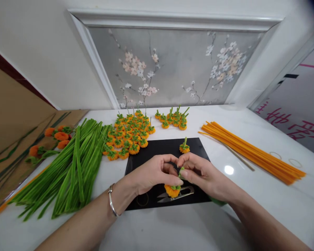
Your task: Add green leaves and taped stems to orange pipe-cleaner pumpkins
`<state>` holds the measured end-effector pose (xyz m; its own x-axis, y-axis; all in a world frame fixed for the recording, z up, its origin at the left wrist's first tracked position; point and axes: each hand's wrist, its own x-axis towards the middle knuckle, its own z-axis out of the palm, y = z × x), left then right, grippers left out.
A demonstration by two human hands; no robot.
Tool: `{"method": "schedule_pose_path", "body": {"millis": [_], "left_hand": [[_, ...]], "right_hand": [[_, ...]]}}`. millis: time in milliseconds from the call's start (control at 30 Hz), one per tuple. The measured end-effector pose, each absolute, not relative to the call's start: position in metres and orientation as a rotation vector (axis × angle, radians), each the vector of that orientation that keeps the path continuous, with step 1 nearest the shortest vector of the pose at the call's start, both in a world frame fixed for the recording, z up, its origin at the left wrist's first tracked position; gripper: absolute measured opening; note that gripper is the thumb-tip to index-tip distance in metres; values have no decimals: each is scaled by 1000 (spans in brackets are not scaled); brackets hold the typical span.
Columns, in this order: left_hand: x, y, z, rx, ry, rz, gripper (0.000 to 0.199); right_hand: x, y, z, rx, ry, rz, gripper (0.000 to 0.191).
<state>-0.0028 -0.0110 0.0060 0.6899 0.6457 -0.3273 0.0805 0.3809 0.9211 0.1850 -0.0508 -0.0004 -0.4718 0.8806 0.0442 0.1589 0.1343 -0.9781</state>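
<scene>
Over the black mat (146, 150), my left hand (157, 174) is closed on a small orange pumpkin (172, 191) with green on top. My right hand (199, 170) pinches the pumpkin's green stem (182, 171) between thumb and forefinger. The fingertips of both hands nearly meet. Beneath the held pumpkin, metal thread snips (189, 190) lie on the mat, partly hidden by it. Another orange pumpkin (184, 148) with an upright green stem stands on the mat just beyond my hands.
Green fuzzy stems (78, 167) are heaped at left, beside orange flowers (61, 136) on brown paper. Many small pumpkins (128, 134) stand behind the mat, with a smaller group (175, 120) to their right. Orange fuzzy stems (251, 150) lie at right.
</scene>
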Motion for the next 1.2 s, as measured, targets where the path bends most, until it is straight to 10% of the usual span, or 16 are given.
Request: {"method": "schedule_pose_path", "body": {"millis": [567, 1200], "left_hand": [[-1, -12, 2, 1421, 816, 454, 4], [8, -17, 2, 1657, 1001, 630, 18]], "right_hand": [[184, -47, -6, -1029, -1899, 1130, 19], [181, -50, 1, -1208, -2075, 760, 17]]}}
